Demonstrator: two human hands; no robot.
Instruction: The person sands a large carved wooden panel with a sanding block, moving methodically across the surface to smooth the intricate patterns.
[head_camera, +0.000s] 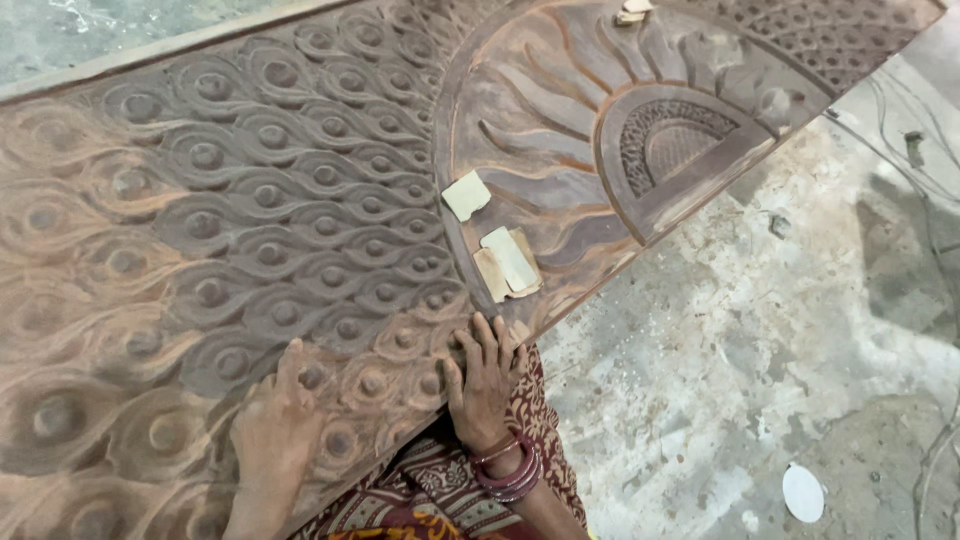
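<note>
A large carved wooden panel (250, 200) with a peacock-feather pattern and a sunburst half-circle fills most of the view. My left hand (275, 425) presses flat on the carved feathers near the panel's lower edge, fingers together. My right hand (485, 375), with red bangles on the wrist, rests on the panel's edge with fingers spread over the carving. I cannot tell if either hand has something under it. Small pieces of sandpaper (505, 262) lie on the sunburst just above my right hand, with another piece (466, 195) beside them.
A dusty concrete floor (760, 340) lies to the right of the panel. A white round disc (803, 492) sits on the floor at lower right. More small scraps (632, 12) rest at the panel's top. Patterned cloth (440, 490) covers my lap below the panel.
</note>
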